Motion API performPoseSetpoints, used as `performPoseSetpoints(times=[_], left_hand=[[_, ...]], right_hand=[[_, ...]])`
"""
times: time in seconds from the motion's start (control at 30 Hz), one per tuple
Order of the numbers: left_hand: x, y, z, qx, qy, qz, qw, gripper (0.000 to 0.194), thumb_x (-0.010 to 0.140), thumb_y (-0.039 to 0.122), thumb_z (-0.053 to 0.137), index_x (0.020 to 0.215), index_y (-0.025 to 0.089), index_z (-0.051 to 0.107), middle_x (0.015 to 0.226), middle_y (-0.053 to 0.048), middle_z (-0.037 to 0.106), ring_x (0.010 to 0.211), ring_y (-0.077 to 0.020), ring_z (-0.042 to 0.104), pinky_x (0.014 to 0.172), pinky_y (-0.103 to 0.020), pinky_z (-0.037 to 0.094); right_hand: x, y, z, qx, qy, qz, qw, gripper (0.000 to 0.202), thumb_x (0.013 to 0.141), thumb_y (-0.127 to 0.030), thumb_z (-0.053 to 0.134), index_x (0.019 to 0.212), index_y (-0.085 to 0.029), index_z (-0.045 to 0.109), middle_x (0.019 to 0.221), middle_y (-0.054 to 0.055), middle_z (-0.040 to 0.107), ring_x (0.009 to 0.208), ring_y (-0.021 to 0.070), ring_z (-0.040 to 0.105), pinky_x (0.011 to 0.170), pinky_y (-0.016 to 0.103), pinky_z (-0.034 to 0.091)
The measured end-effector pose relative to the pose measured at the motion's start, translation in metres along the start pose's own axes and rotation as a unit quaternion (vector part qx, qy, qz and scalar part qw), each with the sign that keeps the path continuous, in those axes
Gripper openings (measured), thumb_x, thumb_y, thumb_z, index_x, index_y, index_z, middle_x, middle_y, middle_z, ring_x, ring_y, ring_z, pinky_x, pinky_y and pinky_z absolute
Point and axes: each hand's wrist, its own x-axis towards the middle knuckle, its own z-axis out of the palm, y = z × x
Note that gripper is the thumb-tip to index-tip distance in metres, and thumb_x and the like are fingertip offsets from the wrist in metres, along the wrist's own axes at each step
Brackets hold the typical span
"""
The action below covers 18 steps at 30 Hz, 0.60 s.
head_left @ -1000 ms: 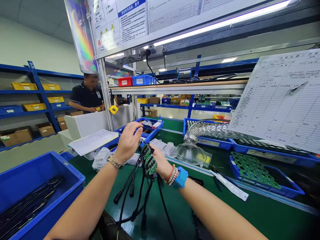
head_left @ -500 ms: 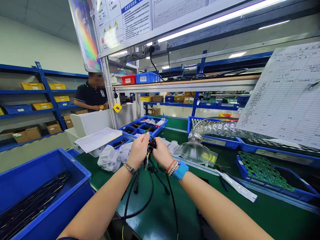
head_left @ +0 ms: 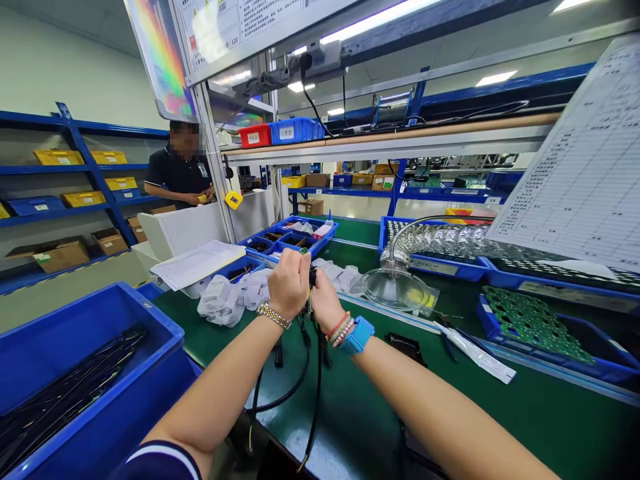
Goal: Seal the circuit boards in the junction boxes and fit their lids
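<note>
Both hands meet over the green worktop, closed around the upper end of a bundle of black cables (head_left: 318, 373). My left hand (head_left: 290, 285) is wrapped tightly, its knuckles turned up. My right hand (head_left: 324, 301) grips a dark part from the other side; the fingers mostly hide it. A small bit of green shows above the left fingers. Below the hands the cables hang in loops, with black connectors (head_left: 279, 355) at some ends. Crumpled white plastic bags (head_left: 220, 301) lie just beyond my left wrist.
At the left stands a blue bin (head_left: 165, 333) with black cables. A fume-extraction hood (head_left: 395, 288) on a silver hose sits ahead. Pliers (head_left: 449, 340), a white tube (head_left: 480, 357) and green circuit boards (head_left: 535, 323) lie right. A person (head_left: 180, 167) stands behind the partition.
My left hand has rolled over, its knuckles now higher, and covers more of the held part. The hands are closer together, and the hanging cables have swung. The camera view has tilted down slightly.
</note>
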Motion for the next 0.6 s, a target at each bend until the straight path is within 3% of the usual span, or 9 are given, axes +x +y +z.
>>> performPoseSetpoints(times=[0.07, 0.13, 0.17, 0.27, 0.33, 0.47, 0.6], left_hand=[[0.012, -0.015, -0.006, -0.051, -0.010, -0.030, 0.998, 0.026, 0.091, 0.037, 0.033, 0.076, 0.020, 0.047, 0.078, -0.003, 0.051, 0.075, -0.0147, 0.048, 0.070, -0.025, 0.036], [0.019, -0.040, -0.007, -0.076, -0.026, -0.136, 0.987, 0.026, 0.091, 0.039, 0.033, 0.089, 0.019, 0.050, 0.085, -0.003, 0.054, 0.080, -0.0142, 0.051, 0.073, -0.025, 0.038], [0.019, -0.054, -0.005, -0.059, -0.062, -0.210, 0.974, 0.027, 0.091, 0.040, 0.033, 0.092, 0.019, 0.051, 0.087, -0.002, 0.055, 0.084, -0.0144, 0.052, 0.075, -0.025, 0.039], [-0.002, -0.096, 0.014, -0.044, -0.166, -0.293, 0.941, 0.020, 0.083, 0.033, 0.054, 0.082, 0.013, 0.057, 0.082, -0.004, 0.058, 0.085, -0.0186, 0.055, 0.077, -0.029, 0.042], [-0.025, -0.115, 0.034, -0.046, -0.222, -0.340, 0.913, 0.022, 0.083, 0.031, 0.056, 0.092, 0.010, 0.058, 0.093, -0.007, 0.059, 0.087, -0.0188, 0.057, 0.078, -0.034, 0.046], [-0.058, -0.132, 0.068, -0.099, -0.278, -0.409, 0.863, 0.032, 0.087, 0.032, 0.051, 0.114, 0.015, 0.051, 0.114, -0.009, 0.054, 0.097, -0.0191, 0.056, 0.081, -0.040, 0.049], [-0.060, -0.136, 0.071, -0.250, -0.273, -0.428, 0.825, 0.031, 0.087, 0.032, 0.051, 0.113, 0.015, 0.052, 0.114, -0.008, 0.054, 0.097, -0.0196, 0.055, 0.081, -0.039, 0.049]], right_hand=[[0.009, -0.004, -0.016, 0.001, -0.027, 0.031, 0.999, 0.018, 0.067, -0.006, 0.053, 0.064, -0.021, 0.044, 0.062, -0.002, 0.050, 0.063, 0.0145, 0.049, 0.062, 0.027, 0.040], [0.020, -0.008, -0.034, 0.009, -0.064, 0.074, 0.995, 0.024, 0.063, -0.004, 0.058, 0.057, -0.020, 0.042, 0.050, -0.004, 0.044, 0.051, 0.0122, 0.046, 0.053, 0.025, 0.038], [0.025, -0.010, -0.042, 0.018, -0.084, 0.098, 0.992, 0.025, 0.063, -0.005, 0.060, 0.055, -0.020, 0.042, 0.045, -0.004, 0.042, 0.045, 0.0113, 0.044, 0.048, 0.025, 0.037], [0.033, -0.019, -0.062, 0.063, -0.131, 0.155, 0.977, 0.023, 0.067, -0.011, 0.062, 0.056, -0.019, 0.044, 0.041, -0.002, 0.047, 0.035, 0.0099, 0.040, 0.037, 0.024, 0.035], [0.034, -0.027, -0.070, 0.104, -0.143, 0.167, 0.970, 0.020, 0.069, -0.012, 0.062, 0.059, -0.018, 0.045, 0.048, 0.002, 0.054, 0.035, 0.0088, 0.041, 0.035, 0.023, 0.037], [0.034, -0.043, -0.081, 0.173, -0.136, 0.158, 0.963, 0.014, 0.075, -0.015, 0.060, 0.067, -0.016, 0.048, 0.060, 0.006, 0.062, 0.038, 0.0069, 0.043, 0.037, 0.022, 0.041], [0.036, -0.044, -0.088, 0.279, -0.117, 0.176, 0.937, 0.013, 0.081, -0.021, 0.058, 0.074, -0.016, 0.048, 0.064, 0.007, 0.064, 0.038, 0.0071, 0.043, 0.037, 0.022, 0.042]])
